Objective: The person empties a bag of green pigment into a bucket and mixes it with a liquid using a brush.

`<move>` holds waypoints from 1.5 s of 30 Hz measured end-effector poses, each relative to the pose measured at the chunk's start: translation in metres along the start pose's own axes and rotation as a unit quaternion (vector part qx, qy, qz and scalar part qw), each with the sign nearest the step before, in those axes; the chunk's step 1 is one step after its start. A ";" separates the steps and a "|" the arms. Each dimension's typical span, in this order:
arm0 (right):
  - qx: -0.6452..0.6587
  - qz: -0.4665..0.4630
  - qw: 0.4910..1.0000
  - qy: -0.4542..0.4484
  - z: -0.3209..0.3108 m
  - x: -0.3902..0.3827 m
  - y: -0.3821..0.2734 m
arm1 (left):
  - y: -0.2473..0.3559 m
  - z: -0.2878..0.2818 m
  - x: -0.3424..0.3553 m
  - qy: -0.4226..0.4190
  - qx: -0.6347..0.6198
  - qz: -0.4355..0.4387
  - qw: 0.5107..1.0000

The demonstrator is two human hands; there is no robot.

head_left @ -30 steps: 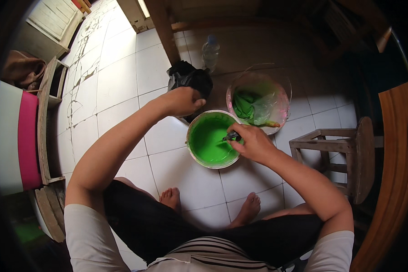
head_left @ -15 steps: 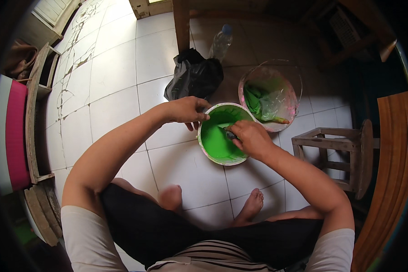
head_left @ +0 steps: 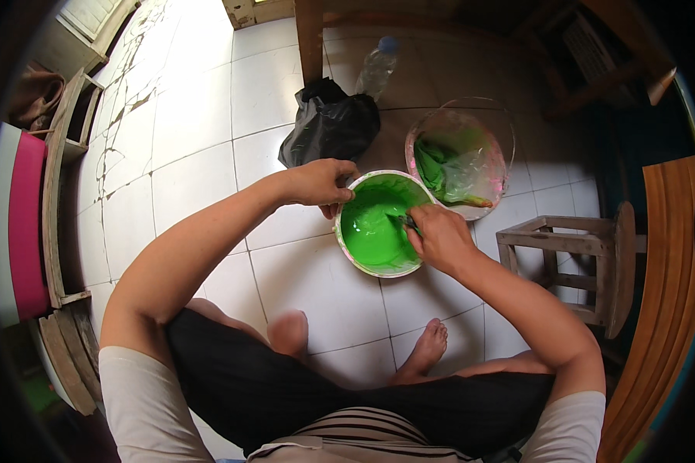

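Observation:
A round white bucket (head_left: 347, 247) stands on the tiles in front of me, with bright green paint (head_left: 372, 228) inside it. My left hand (head_left: 328, 185) grips its far left rim, thumb on the edge and fingers down the outside. Closed in my right hand (head_left: 440, 238), over the right side of the bucket, is a dark-handled tool (head_left: 404, 221). Its lower end is sunk in the paint, so I cannot tell its full shape. Fresh swirls mark the paint around it.
Behind the bucket, touching or nearly so, is a paint-smeared pail (head_left: 496, 158) with a wire handle, holding green cloth and clear plastic. A black plastic bag (head_left: 328, 127) and a clear bottle (head_left: 377, 68) stand farther off. A wooden stool (head_left: 567, 243) is at right. My bare feet flank the bucket's near side.
My right hand has shifted slightly right, and the tool has turned in the paint, whose surface is now swirled. The left hand keeps its hold on the rim.

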State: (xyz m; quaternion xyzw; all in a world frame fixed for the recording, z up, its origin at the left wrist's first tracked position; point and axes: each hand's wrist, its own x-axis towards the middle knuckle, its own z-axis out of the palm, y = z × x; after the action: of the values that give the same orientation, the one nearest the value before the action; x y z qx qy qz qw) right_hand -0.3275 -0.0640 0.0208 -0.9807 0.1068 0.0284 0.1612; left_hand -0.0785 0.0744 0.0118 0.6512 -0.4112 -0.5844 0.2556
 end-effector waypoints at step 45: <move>0.007 -0.066 0.998 0.011 -0.001 0.020 0.005 | 0.006 0.001 0.001 0.005 0.008 -0.024 1.000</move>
State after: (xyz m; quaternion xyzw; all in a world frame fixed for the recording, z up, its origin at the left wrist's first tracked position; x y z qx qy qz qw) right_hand -0.3092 -0.0726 0.0186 -0.9847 0.0441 0.0062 0.1683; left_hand -0.0807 0.0701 0.0161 0.6656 -0.3991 -0.5839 0.2383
